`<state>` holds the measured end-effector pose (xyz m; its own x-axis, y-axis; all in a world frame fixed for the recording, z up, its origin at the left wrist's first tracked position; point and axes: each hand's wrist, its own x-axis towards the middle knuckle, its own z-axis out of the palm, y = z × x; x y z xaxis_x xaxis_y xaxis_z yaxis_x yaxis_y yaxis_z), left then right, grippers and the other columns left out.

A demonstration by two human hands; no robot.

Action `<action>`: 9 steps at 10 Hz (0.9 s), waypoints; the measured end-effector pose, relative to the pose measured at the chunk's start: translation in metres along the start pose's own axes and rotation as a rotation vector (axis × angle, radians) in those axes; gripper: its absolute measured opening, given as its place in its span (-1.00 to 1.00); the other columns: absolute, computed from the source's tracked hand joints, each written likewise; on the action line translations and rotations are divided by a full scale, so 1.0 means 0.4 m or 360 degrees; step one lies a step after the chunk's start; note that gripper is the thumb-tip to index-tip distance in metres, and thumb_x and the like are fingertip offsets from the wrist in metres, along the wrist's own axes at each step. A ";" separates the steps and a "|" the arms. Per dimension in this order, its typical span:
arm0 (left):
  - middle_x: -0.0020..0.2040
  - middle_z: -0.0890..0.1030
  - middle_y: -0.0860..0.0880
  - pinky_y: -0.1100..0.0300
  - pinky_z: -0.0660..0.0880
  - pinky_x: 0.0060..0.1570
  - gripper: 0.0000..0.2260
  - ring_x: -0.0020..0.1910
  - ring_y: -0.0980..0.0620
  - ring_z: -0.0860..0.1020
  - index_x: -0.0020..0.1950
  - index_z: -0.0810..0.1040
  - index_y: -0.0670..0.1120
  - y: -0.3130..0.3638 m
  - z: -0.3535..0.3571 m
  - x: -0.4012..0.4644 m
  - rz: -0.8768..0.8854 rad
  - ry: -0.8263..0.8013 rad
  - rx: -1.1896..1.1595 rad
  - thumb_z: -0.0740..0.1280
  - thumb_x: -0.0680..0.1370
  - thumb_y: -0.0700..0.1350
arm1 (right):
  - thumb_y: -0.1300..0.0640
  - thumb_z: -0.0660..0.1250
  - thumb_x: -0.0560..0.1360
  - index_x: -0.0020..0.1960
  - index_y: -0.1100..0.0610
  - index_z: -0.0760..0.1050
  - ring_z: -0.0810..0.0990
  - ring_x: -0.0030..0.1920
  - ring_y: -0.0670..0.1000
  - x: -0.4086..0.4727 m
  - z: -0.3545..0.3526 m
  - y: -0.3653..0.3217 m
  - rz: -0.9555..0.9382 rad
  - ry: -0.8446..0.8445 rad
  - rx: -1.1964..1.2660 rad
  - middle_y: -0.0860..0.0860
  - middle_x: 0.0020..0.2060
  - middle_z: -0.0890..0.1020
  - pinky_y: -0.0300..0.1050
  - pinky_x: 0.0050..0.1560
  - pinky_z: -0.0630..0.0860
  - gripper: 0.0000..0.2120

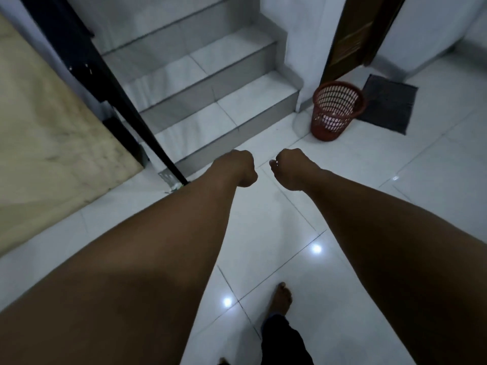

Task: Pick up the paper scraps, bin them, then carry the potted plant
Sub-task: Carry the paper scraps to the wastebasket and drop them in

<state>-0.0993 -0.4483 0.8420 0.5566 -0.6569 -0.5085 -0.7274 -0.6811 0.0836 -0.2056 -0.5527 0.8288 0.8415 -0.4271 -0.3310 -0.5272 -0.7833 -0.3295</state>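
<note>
Both my bare arms reach forward over the white tiled floor. My left hand (243, 168) hangs from a bent wrist with its fingers curled into a fist, and nothing shows in it. My right hand (288, 168) is curled the same way. Small white glints sit at its fingertips; I cannot tell whether they are paper or nails. A red mesh bin (337, 109) stands on the floor ahead to the right, beyond both hands, with white paper scraps (334, 119) showing through its wall. A small white and green scrap (175, 187) lies by the railing base. No potted plant is in view.
Grey tiled stairs (210, 83) rise straight ahead, with a black handrail (110, 75) on their left. A beige slab (47, 127) fills the left side. A dark mat (387, 104) lies behind the bin below a brown door (353, 35). My bare foot (280, 299) stands on the tiles below.
</note>
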 end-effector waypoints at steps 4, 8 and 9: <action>0.29 0.56 -0.08 -0.01 0.52 0.25 -0.66 0.23 -0.11 0.55 0.29 0.55 -0.06 0.373 -0.217 0.100 0.0215 0.0050 0.0061 0.27 0.59 0.06 | 0.12 0.11 0.64 0.18 0.30 0.49 0.57 0.08 0.26 -0.042 -0.328 0.279 0.0513 0.0084 0.0320 0.26 0.07 0.58 0.02 -0.01 0.49 -0.70; 0.28 0.58 -0.11 0.06 0.54 0.15 -0.65 0.17 -0.10 0.58 0.40 0.46 -0.03 0.638 -0.413 0.500 0.0440 0.0026 0.0014 0.26 0.62 -0.01 | 0.15 0.13 0.60 0.15 0.24 0.52 0.57 0.09 0.26 0.269 -0.512 0.579 0.0533 0.0151 0.0216 0.24 0.06 0.59 0.13 0.12 0.54 -0.73; 0.39 0.51 -0.10 0.04 0.50 0.27 -0.61 0.28 -0.12 0.53 0.48 0.38 -0.03 0.684 -0.477 0.600 0.0514 -0.0028 0.0083 0.23 0.65 -0.05 | 0.18 0.16 0.61 0.25 0.23 0.50 0.57 0.14 0.21 0.354 -0.566 0.632 0.0579 0.0179 0.0350 0.20 0.14 0.60 0.06 0.17 0.53 -0.72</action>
<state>-0.0883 -0.8540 0.9063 0.2871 -0.8302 -0.4779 -0.8850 -0.4208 0.1994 -0.1926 -0.9135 0.8989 0.5974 -0.7136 -0.3659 -0.7941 -0.4631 -0.3936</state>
